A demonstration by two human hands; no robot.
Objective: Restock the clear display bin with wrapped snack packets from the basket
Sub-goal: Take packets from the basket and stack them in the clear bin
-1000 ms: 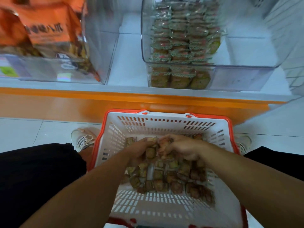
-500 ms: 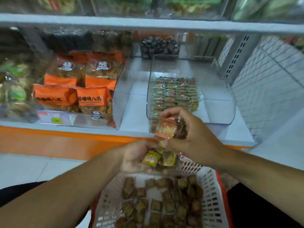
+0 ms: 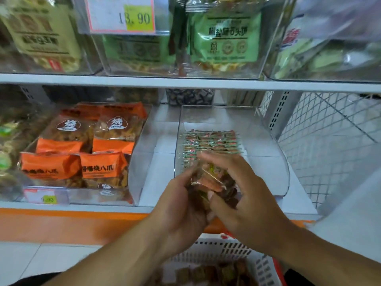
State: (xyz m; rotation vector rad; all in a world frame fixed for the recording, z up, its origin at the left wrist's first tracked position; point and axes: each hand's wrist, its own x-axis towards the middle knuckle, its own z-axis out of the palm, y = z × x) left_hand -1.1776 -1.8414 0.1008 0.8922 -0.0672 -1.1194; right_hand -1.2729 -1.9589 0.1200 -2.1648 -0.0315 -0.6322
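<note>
Orange bags (image 3: 82, 153): at 9 o'clock, stacked in a clear bin of their own on the lower shelf, with a price tag (image 3: 46, 196) on that bin's front edge.
Left hand (image 3: 181, 203): just below centre, cupped palm-up under a bunch of wrapped snack packets (image 3: 212, 180), fingers curled closed around them.
Wrapped snack packets: held between both hands in front of the display bin's near wall; red, green and brown wrappers show, blurred, and the count cannot be told.
Right hand (image 3: 241, 199): pressed against the same bunch from the 3 o'clock side, thumb on the packets, fingers spread over the top and blurred.
Clear display bin (image 3: 268, 149): on the lower shelf at 1 o'clock from the hands; neat rows of packets (image 3: 210, 141) fill its left part, the right part is bare.
Basket (image 3: 226, 252): white with red rim, at 6 o'clock below the hands, more brown packets (image 3: 208, 273) lying loose inside.
Upper shelf: green bags (image 3: 224, 38) in clear bins at 12 o'clock, a tag (image 3: 121, 14) reading 13.90 to their left.
</note>
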